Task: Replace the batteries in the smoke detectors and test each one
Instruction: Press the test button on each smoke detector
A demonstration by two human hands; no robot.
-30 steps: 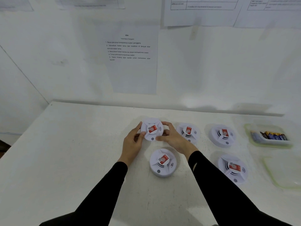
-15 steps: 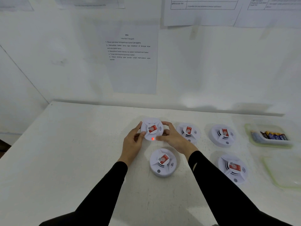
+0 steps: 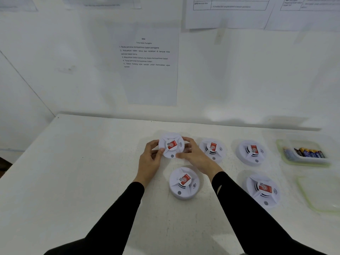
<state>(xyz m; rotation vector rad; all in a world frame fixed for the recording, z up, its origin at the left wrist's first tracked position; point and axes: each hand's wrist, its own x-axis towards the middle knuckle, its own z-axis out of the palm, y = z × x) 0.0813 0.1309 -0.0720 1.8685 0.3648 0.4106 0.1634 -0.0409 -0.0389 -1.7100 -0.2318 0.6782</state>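
I hold the round white plastic smoke detector with a red label (image 3: 171, 146) at the far middle of the white table (image 3: 73, 172). My left hand (image 3: 150, 160) curls round its left rim. My right hand (image 3: 197, 156) grips its right rim, thumb beside the grey button.

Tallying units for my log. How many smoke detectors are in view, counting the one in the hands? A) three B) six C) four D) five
D: the held detector, the back middle detector, the back right detector, the near left detector and the near right detector make five.
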